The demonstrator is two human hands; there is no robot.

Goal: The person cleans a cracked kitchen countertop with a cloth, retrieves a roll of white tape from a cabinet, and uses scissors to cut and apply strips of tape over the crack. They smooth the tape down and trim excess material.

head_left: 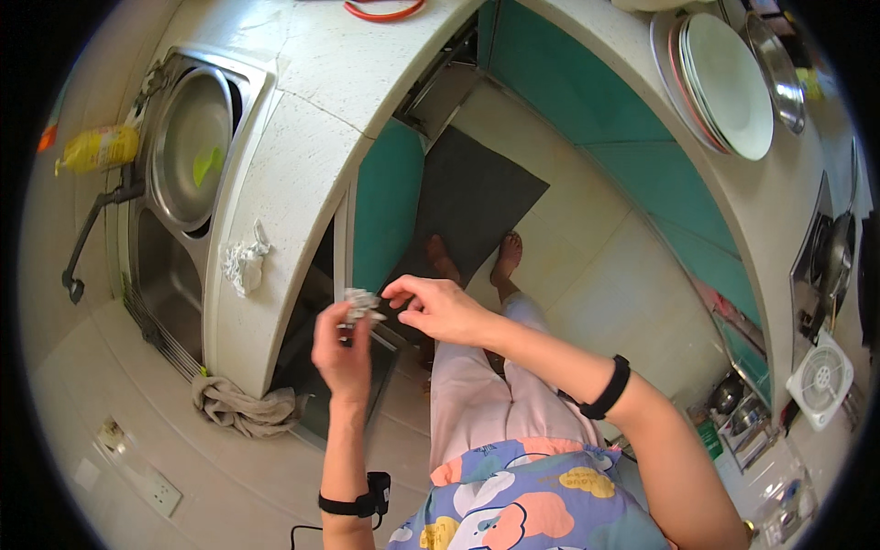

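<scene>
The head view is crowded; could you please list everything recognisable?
Sink: one, steel, left counter
Basin: one, steel, in sink
Scrap: one, green, in basin
Bottle: one, yellow, beside sink
Faucet: one, dark, beside sink
Crumpled wad: one, white, left counter
Cloth: one, greyish, left counter
Plates: several, whitish, right counter
Bowl: one, steel, beside plates
Pan: one, dark, far right
Fan: one, white, lower right
Mat: one, dark, floor
Cabinet fronts: several, teal, under counters
Socket: one, white, lower left
Bundle: one, silvery, blurred, held
Bands: two, black, worn
Trousers: one pair, pink, worn
Top: one, multicoloured, worn
Feet: two, near centre
Left hand: one, holding bundle
Right hand: one, beside bundle
</scene>
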